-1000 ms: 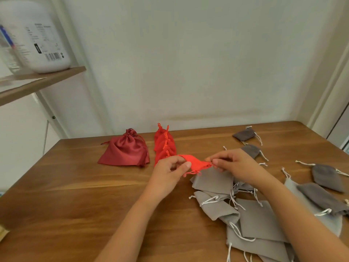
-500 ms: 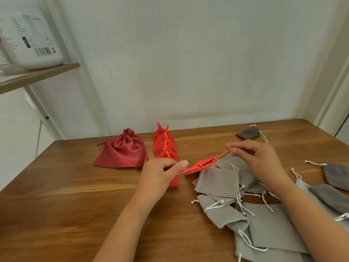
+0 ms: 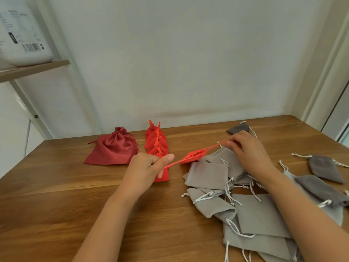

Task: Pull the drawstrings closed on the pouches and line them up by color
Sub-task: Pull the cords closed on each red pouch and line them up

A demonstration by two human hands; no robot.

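Over the table [image 3: 56,205], at the edge of the grey pouch heap [image 3: 260,220], a red pouch [image 3: 192,156] hangs taut.
Fingers of the left hand [image 3: 143,167] and right hand [image 3: 249,148] each pinch a red drawstring [image 3: 215,147], holding the pouch aloft near the red row [image 3: 156,148]. Tugging harder may snap a cord, and a slipped pinch would likely drop it among the greys.

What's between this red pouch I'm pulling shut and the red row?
Nothing: only bare table lies between the red pouch and the red row. Your left hand, pinching a drawstring, covers the row's near end.
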